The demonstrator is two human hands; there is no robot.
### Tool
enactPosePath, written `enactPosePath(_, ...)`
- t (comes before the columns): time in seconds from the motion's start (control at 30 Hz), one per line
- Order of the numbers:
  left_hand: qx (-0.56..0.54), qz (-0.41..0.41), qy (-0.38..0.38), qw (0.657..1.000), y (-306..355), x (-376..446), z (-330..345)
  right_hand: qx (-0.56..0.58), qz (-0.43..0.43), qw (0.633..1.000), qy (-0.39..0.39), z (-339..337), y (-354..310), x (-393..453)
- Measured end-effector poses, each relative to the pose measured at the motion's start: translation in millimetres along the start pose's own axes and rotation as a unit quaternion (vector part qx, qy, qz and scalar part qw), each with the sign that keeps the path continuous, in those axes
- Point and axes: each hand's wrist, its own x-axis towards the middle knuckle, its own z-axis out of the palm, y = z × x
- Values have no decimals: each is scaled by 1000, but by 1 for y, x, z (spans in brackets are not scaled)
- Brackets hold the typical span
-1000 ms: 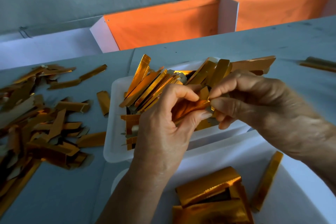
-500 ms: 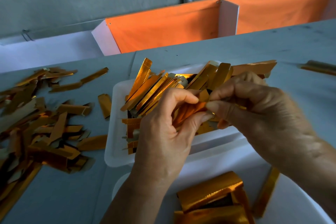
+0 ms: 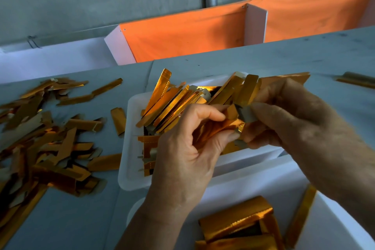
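Gold foil card is the work here: a small folded piece (image 3: 221, 126) is held in the air between both hands, just above the near edge of the white tray (image 3: 125, 148). The left hand (image 3: 188, 160) grips it with thumb and curled forefinger closed on its shiny body. The right hand (image 3: 300, 128) pinches the grey tab (image 3: 246, 114) that sticks out at the piece's right end, fingertips tight together. The other fingers of both hands are curled in behind.

Judging by the grip, the step in hand is working that tab, either tearing it off or folding it over; which one I cannot tell. The next move calls for a firm hold from the left hand while the right pulls or bends cleanly along the tab's edge, so the foil does not crease or rip.

Below the hands, the white tray is packed with long gold strips (image 3: 172, 103), many leaning on its far rim. A nearer tray (image 3: 243, 184) holds folded gold pieces (image 3: 237, 221), likely the finished ones. On the grey table (image 3: 243, 57) to the left lies a loose pile (image 3: 50, 144) of gold and grey offcuts, and a single strip (image 3: 355, 80) lies far right. Orange cloth (image 3: 182, 34) hangs behind the table.
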Motion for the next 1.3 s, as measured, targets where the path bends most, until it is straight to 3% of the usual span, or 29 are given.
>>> enactPosePath(0.27, -11, -2, -49, 999, 0, -1, -2, 129, 94, 983, -87, -9, -3, 4)
enactPosePath(0.43, -8, 0, -61, 998, 1, -1, -1, 81, 103, 988, -85, -11, -4, 5)
enactPosePath(0.6, 14, 7, -76, 997, 1, -1, -1, -24, 42, 998, -31, -5, 3, 4)
enactPosePath(0.7, 15, 16, -78, 997, 1, -1, -1, 48, 51, 995, -72, -6, 3, 3)
enactPosePath(0.8, 7, 17, -70, 997, 0, -1, -2, 192, 101, 963, -160, -16, 0, 6)
enactPosePath(0.9, 9, 25, -62, 998, 0, 0, -3, 235, 121, 942, -206, -24, 2, 11)
enactPosePath(1.3, 19, 17, -67, 997, 5, -1, -1, 251, 140, 939, -188, -22, 10, 10)
